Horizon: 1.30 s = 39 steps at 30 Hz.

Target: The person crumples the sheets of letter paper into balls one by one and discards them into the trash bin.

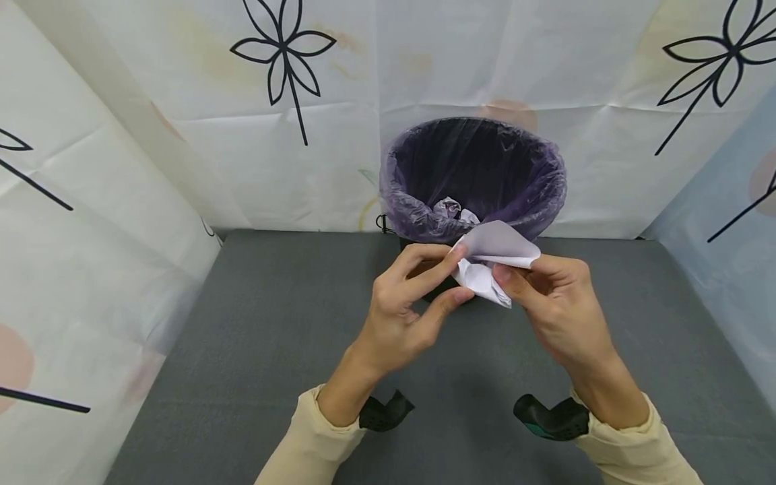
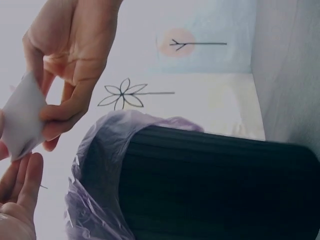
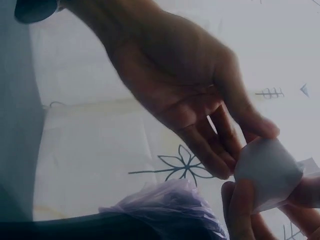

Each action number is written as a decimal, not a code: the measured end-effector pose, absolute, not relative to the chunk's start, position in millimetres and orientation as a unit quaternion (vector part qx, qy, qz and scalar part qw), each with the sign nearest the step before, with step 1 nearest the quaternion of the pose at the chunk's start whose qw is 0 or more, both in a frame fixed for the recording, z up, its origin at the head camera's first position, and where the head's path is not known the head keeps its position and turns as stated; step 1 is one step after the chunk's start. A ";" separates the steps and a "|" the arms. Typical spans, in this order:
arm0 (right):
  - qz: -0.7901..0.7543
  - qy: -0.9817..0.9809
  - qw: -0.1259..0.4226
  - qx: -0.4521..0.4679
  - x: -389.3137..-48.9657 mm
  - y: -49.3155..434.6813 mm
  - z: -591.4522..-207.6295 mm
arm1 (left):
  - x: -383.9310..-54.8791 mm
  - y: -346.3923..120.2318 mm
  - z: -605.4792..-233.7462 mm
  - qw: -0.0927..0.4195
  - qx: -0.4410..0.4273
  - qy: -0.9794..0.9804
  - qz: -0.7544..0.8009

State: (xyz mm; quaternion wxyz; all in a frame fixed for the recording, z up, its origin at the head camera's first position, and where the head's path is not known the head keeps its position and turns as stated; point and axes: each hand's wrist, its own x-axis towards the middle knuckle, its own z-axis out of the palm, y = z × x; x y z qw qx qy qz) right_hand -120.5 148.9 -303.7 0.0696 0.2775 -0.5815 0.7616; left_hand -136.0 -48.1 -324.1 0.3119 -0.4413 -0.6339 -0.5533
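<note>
A partly folded, creased sheet of white paper (image 1: 498, 241) is held up between both hands, in front of the bin's near rim. My left hand (image 1: 403, 306) pinches its left edge between thumb and fingers. On the other side my right hand (image 1: 558, 306) grips the paper, thumb on the near face and fingers behind. Behind it stands a dark trash bin (image 2: 215, 185) lined with a translucent purple bag (image 1: 418, 219). Crumpled paper (image 1: 447, 207) lies inside the bin. In the right wrist view the paper (image 3: 267, 172) shows as a small pale bundle between the fingertips.
The bin stands at the back of a grey table (image 1: 273, 337), close to a white patterned cloth wall (image 1: 291, 168). Similar cloth panels rise at left and right. A dark strap (image 1: 384, 411) sits at the left wrist, another strap (image 1: 552, 417) at the right.
</note>
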 end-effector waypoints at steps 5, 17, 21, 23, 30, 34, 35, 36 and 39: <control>0.715 -0.626 0.066 0.304 -119.3 150.7 -304.1 | -133.3 -46.0 -322.4 0.306 -0.406 -0.638 -0.578; 0.658 -0.654 0.134 0.348 -119.9 146.1 -310.5 | -129.6 -44.5 -323.0 0.292 -0.368 -0.670 -0.575; 0.661 -0.643 0.154 0.355 -119.7 144.0 -310.2 | -128.9 -44.2 -323.2 0.306 -0.372 -0.679 -0.554; 0.671 -0.630 0.159 0.357 -120.5 143.3 -310.0 | -129.1 -43.6 -323.1 0.319 -0.373 -0.679 -0.546; 0.726 -0.576 0.141 0.348 -122.3 143.6 -309.5 | -130.1 -40.9 -322.3 0.355 -0.386 -0.640 -0.561; 0.750 -0.555 0.114 0.341 -123.6 146.2 -309.4 | -129.6 -41.7 -323.1 0.346 -0.399 -0.639 -0.560; 0.755 -0.550 0.107 0.341 -123.9 146.7 -309.6 | -129.5 -42.2 -323.4 0.342 -0.401 -0.641 -0.558; 0.760 -0.544 0.098 0.341 -124.4 147.3 -309.8 | -129.6 -42.6 -323.8 0.338 -0.404 -0.643 -0.557; 0.776 -0.525 0.079 0.341 -125.6 147.6 -311.2 | -129.8 -43.5 -324.6 0.329 -0.410 -0.645 -0.554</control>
